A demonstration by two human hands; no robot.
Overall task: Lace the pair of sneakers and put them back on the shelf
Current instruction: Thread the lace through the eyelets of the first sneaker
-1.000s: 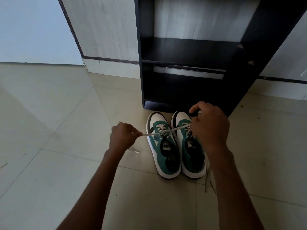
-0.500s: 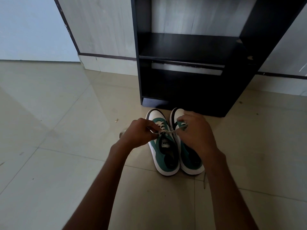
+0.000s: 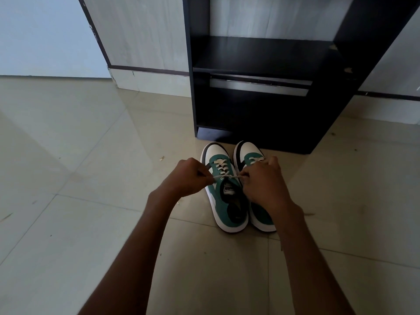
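Two green, white and black sneakers stand side by side on the tiled floor, toes toward the shelf. The left sneaker (image 3: 223, 201) has a white lace (image 3: 227, 176) crossed up its eyelets. My left hand (image 3: 189, 178) pinches one lace end at the shoe's left side. My right hand (image 3: 263, 185) pinches the other end and covers the middle of the right sneaker (image 3: 250, 155). The lace runs taut between both hands across the left sneaker's tongue.
A black open shelf unit (image 3: 268, 60) stands just beyond the sneakers, with a dark board at mid height and a lower compartment. Pale wood panels and a skirting board line the wall behind. Glossy beige floor tiles (image 3: 79, 155) spread to the left.
My hands have come together from a wide pull to close over the left sneaker. The lace span between them is now short.
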